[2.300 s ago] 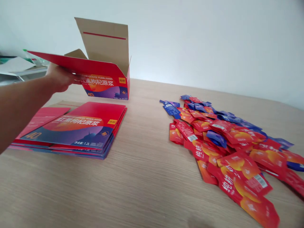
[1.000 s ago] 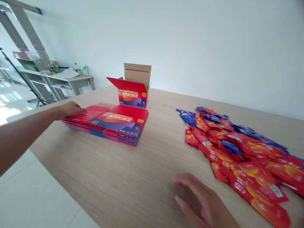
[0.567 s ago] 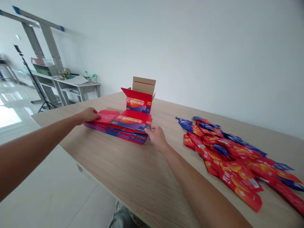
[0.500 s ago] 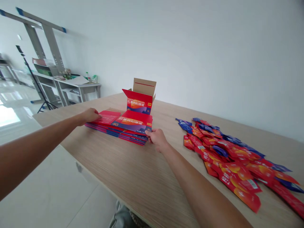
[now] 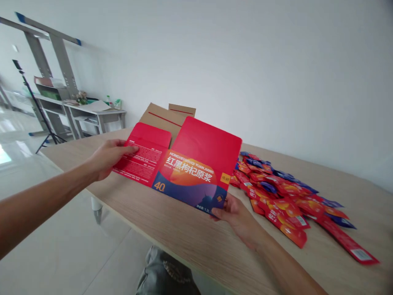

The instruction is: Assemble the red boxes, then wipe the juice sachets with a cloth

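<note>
A flattened red and blue carton (image 5: 190,180) is held up in front of me, tilted, its printed panels facing me. My left hand (image 5: 112,157) pinches its left panel, with the thumb lying on the red face. At the lower right corner, my right hand (image 5: 229,213) grips the blue edge. A brown inner flap with a red strip (image 5: 162,121) rises behind the printed panels. Farther back, the brown lid of an upright open box (image 5: 182,110) shows above the carton, which hides the rest of that box. Any stack of cartons behind it is hidden too.
A pile of red and blue pouches (image 5: 276,188) spreads over the right side of the wooden table (image 5: 172,229). At the far left are a white desk (image 5: 101,112) with small items, metal frames and a black tripod (image 5: 39,102). A white wall stands behind.
Both hands have lifted one flat carton off the stack and brought it nearer and upright. Its flaps have opened out. The camera view has shifted slightly, too.
</note>
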The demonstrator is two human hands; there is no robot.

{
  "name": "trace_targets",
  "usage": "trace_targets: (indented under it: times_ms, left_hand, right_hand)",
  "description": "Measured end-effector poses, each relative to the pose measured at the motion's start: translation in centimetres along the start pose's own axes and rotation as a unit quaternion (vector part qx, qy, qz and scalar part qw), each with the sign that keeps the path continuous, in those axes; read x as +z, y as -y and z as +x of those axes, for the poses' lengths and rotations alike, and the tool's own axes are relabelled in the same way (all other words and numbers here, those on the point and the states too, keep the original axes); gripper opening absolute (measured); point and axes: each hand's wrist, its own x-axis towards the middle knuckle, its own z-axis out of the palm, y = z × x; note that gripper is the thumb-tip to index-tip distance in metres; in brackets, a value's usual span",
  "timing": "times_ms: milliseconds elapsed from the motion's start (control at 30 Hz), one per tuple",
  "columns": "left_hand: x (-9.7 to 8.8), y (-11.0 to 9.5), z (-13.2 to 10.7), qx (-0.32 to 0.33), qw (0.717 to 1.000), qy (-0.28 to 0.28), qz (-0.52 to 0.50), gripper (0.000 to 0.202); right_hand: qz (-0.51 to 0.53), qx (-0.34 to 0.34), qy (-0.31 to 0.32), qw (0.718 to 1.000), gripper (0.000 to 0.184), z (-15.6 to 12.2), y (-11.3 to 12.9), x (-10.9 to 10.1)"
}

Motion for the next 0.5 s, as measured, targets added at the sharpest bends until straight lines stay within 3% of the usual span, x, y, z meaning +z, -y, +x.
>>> trace_targets:
  times_ms: [100,167,267,400,500]
  left_hand:
    - [4.0,0.1,-5.1,0.049,0.996,0.045,-0.067,0.073]
    - [6.8,1.0,-8.0,0.065,0.987,0.088,-0.121,0.062]
    - [10.5,2.6,-11.4,0.021,0.969,0.172,-0.174,0.054]
    - [13.2,3.7,-13.8,-0.027,0.945,0.250,-0.211,0.066]
    - [14.0,3.4,-14.0,-0.055,0.925,0.315,-0.205,0.082]
  right_hand:
    - [-0.009,-0.040,-0.050,0.998,0.061,-4.4,-1.2,-3.1]
    - [-0.019,-0.082,-0.088,0.993,0.072,-6.9,-2.0,-4.9]
    - [-0.090,-0.143,-0.128,0.977,0.092,-10.1,-3.7,-6.7]
    - [-0.213,-0.165,-0.159,0.950,0.108,-13.6,-5.9,-7.6]
    - [-0.290,-0.152,-0.210,0.921,0.100,-15.9,-6.7,-7.5]
